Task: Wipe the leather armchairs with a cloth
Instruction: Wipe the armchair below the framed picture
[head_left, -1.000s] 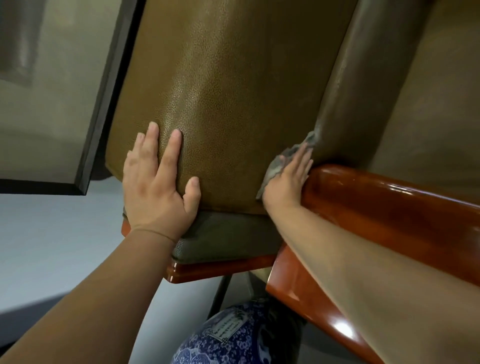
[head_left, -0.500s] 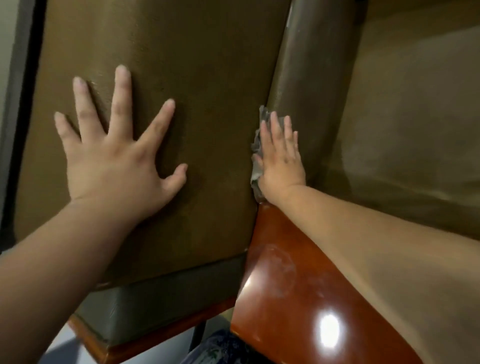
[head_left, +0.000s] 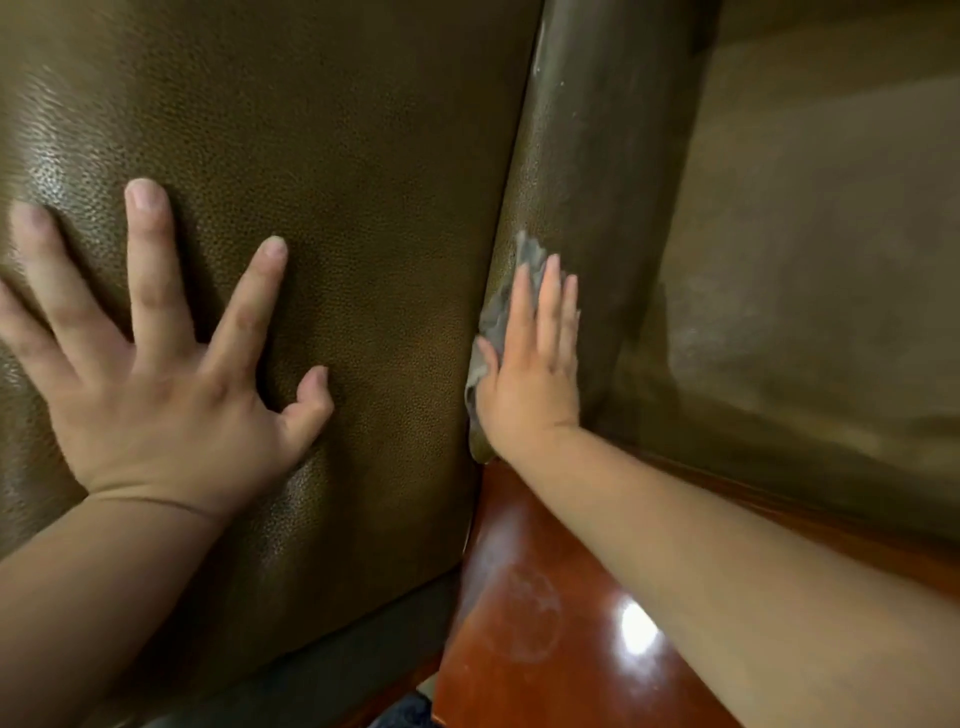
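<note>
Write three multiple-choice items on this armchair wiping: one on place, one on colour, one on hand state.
1. Where is the cloth?
A. under the right hand
B. under the left hand
C. on the wooden armrest
2. What colour is the cloth?
A. red
B. grey
C. yellow
3. How is the left hand?
A. in a fist
B. pinching the cloth
C. flat, fingers spread, on the leather

Key: 1 A, cloth edges show beside the right hand; 2 B, those edges are grey; 3 C, its straight fingers fan out on the leather.

One view only, from your head; looks forward and down, very close on armchair leather (head_left: 363, 208); left hand (head_left: 156, 379) and right hand (head_left: 535, 384) both in frame; wood arm (head_left: 519, 597) below your fingers.
</note>
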